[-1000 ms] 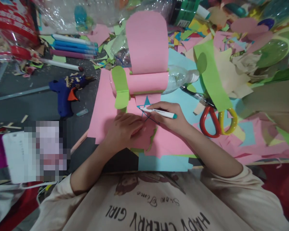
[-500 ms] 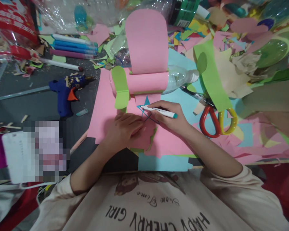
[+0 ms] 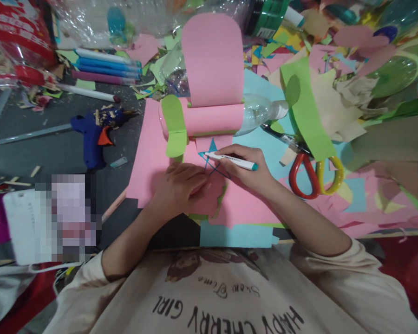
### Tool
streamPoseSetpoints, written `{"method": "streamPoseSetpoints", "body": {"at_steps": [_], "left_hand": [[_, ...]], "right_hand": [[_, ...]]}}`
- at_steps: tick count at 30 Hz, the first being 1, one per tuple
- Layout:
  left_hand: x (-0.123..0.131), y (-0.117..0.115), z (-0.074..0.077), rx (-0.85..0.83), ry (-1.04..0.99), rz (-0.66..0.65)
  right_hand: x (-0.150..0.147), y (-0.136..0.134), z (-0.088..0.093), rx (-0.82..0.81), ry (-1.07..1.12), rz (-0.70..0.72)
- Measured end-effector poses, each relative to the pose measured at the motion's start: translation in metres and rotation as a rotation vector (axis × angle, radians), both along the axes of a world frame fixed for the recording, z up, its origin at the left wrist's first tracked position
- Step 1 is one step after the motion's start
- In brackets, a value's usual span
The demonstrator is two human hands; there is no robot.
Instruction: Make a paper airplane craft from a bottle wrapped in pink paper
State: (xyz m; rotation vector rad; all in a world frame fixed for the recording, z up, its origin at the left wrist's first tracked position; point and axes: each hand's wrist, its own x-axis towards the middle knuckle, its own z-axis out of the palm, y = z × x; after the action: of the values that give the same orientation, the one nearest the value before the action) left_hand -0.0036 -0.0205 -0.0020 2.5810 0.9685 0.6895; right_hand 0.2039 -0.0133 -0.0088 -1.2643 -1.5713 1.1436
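Observation:
My right hand [image 3: 245, 167] grips a white marker [image 3: 235, 161] with a teal end. Its tip rests on a blue star outline [image 3: 213, 147] drawn on a piece of pink paper [image 3: 214, 197]; the star's upper point and part of its left side are coloured in. Flat on that paper lies my left hand [image 3: 181, 188], fingers stretched out and holding it down. Just beyond both hands is a clear plastic bottle [image 3: 259, 112] on its side, wrapped in pink paper [image 3: 212, 119]. A rounded pink flap [image 3: 213, 60] and a green paper strip [image 3: 174, 123] are attached to it.
A blue glue gun [image 3: 92, 139] lies at the left, below several markers [image 3: 106, 65]. Scissors with red and yellow handles [image 3: 304, 176] are at the right, partly under green paper [image 3: 308, 111]. Paper scraps and bottles crowd the back. A red-labelled bottle [image 3: 21, 32] is far left.
The marker and my right hand have shifted very slightly to the right. My left hand stays in place on the paper.

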Motion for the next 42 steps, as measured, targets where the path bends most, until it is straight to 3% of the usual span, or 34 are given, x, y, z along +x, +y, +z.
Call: {"method": "streamPoseSetpoints", "body": {"at_steps": [19,31,37,42], "left_hand": [[0.0001,-0.0003,-0.0008,0.003,0.009,0.012],[0.0010,-0.0006,-0.0008,0.002,-0.008,0.011],[0.0010,-0.0002,-0.0015,0.014,-0.013,0.019],[0.0012,-0.0012,-0.0022,-0.003,-0.029,0.024]], "right_hand": [[0.0021,-0.0011,-0.0017,-0.036,0.008,0.027],[0.0007,-0.0026,-0.0023,-0.024,0.020,-0.035],[0.0026,-0.0017,-0.0024,-0.038,0.016,0.035],[-0.0001,-0.0033,-0.0017,-0.031,0.016,-0.054]]}}
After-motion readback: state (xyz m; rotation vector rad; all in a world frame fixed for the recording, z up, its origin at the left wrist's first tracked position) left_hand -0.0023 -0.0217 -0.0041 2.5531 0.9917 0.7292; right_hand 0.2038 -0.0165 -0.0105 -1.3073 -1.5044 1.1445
